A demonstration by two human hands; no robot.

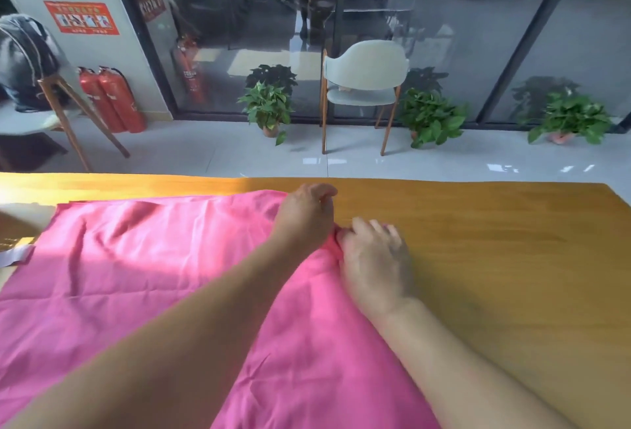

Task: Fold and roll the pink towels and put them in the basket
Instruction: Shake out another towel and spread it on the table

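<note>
A large pink towel [143, 258] lies spread over the left and middle of the wooden table [495, 240], creased but mostly flat. My left hand [305, 211] is at the towel's far right corner, fingers curled with the cloth bunched under it. Close beside it, my right hand [374, 256] rests on the right edge of the towel, with a small pink fold gathered against its thumb side. Whether its fingers pinch the cloth is hidden. No basket is in view.
The table's far edge [444, 182] runs across the middle of the view. Beyond it on the tiled floor stand a pale chair [363, 87], several potted plants [268, 107] and red fire extinguishers [112, 97] by a glass wall. A white strip [15, 254] lies at the table's left.
</note>
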